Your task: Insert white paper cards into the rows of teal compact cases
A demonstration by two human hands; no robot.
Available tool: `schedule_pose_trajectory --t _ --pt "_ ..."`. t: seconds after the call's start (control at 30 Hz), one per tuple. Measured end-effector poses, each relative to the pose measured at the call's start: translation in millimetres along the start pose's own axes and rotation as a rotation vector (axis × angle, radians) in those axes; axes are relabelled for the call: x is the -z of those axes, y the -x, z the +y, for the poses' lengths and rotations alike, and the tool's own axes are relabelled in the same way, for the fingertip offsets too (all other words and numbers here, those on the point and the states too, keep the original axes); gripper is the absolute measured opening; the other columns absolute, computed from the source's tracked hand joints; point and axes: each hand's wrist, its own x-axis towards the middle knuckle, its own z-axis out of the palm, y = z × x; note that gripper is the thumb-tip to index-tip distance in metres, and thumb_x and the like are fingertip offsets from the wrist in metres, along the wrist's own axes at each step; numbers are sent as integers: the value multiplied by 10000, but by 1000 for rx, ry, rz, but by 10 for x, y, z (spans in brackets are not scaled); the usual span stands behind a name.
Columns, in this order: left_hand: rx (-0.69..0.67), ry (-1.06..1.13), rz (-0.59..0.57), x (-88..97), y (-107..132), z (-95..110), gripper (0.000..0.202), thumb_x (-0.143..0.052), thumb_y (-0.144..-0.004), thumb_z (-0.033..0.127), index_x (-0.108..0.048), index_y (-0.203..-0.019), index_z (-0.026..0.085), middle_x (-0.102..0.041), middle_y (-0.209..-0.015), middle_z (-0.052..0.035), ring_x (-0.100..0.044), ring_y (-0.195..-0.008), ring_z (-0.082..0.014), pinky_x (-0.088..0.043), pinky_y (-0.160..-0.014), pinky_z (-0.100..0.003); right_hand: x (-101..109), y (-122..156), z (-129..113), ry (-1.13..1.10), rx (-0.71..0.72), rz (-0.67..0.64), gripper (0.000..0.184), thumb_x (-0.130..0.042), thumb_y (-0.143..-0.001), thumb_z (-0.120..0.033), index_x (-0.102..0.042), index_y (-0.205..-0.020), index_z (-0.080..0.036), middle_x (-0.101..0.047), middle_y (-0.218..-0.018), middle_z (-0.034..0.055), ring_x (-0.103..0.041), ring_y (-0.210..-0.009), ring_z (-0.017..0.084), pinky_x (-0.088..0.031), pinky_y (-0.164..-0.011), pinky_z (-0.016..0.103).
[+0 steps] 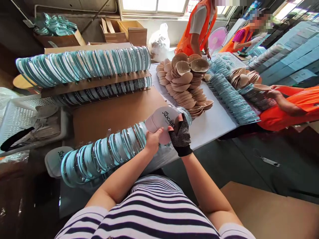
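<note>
A pale rounded panel (156, 120) with black lettering that reads in part "beauty" is held up in front of me, over the near row of discs. My bare left hand (154, 139) grips its lower left edge, thumb on the printed face. On the right edge, my right hand (181, 136) pinches it, wearing a black dotted glove with bare fingertips. Just behind and to the left runs a long row of bluish-clear discs (107, 152) standing on edge. Another lettered panel (53, 161) lies at that row's left end.
Two further disc rows (84, 64) stand on cardboard at the back left. Stacked tan shell-shaped pieces (183, 81) rise mid-table. A white basket (58, 124) holds pale pieces at left. Several people in orange vests (296, 103) work across and to the right.
</note>
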Motion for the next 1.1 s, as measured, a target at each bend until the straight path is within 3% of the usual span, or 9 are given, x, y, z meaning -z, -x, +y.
schedule_pose_trajectory --t 0.17,0.27,0.37,0.43,0.57,0.67,0.77,0.9,1.1 --pt "-101 62 -22 38 -18 10 409 -848 -574 259 -716 -953 177 -746 -964 -78 -696 -877 -235 -566 -822 -373 95 -15 11 -20 -31 27 577 -467 -908 -411 -418 -1422 -153 -441 -1460 165 -393 -1377 265 -357 -1131 483" --pt "-19 64 29 88 -31 33 426 -846 -585 229 -704 -987 212 -747 -973 -57 -698 -882 -231 -576 -819 -382 178 39 -130 -70 41 70 458 -463 -914 -379 -521 -1328 -192 -498 -1421 135 -436 -1346 247 -384 -1112 455" --pt "95 55 69 115 -22 43 445 -828 -628 202 -687 -1049 234 -747 -962 -50 -706 -882 -239 -586 -817 -415 148 106 -257 -212 -53 -16 369 -474 -892 -419 -629 -1139 -191 -680 -1129 127 -629 -1072 250 -521 -925 403" --pt "68 80 65 90 -25 70 438 -815 -645 165 -688 -1058 231 -747 -955 -51 -706 -903 -238 -588 -825 -396 113 102 -241 -304 -206 -76 390 -510 -846 -483 -654 -1049 -182 -717 -946 109 -665 -885 253 -553 -784 380" --pt "-80 199 77 -24 -168 288 433 -747 -678 58 -683 -1079 208 -745 -1013 -44 -693 -974 -213 -569 -882 -333 263 47 40 -241 -482 213 475 -498 -801 -567 -662 -948 -146 -710 -868 119 -649 -779 255 -533 -690 378" --pt "-55 279 107 -68 -412 517 338 -695 -741 59 -680 -1056 179 -740 -1039 -56 -681 -1022 -219 -545 -939 -372 514 202 248 -3 -429 325 476 -483 -824 -579 -669 -857 -142 -690 -776 125 -631 -704 239 -496 -621 334" --pt "34 315 100 -56 -654 618 231 -663 -786 75 -682 -1002 155 -740 -1022 -71 -673 -1048 -230 -511 -991 -431 669 587 303 172 -202 145 443 -466 -884 -523 -683 -789 -149 -655 -644 99 -597 -581 195 -447 -545 276" --pt "135 314 152 -15 -810 534 182 -636 -809 66 -681 -964 148 -746 -956 -63 -684 -1018 -216 -505 -997 -432 651 1046 224 230 47 -71 386 -416 -961 -380 -728 -894 -163 -703 -700 80 -627 -593 162 -450 -565 237" --pt "140 348 156 43 -828 452 177 -637 -814 66 -685 -960 152 -747 -935 -49 -697 -964 -192 -516 -984 -404 264 894 9 313 -9 -390 406 -349 -991 -353 -703 -1014 -156 -729 -790 113 -668 -677 186 -419 -595 250"
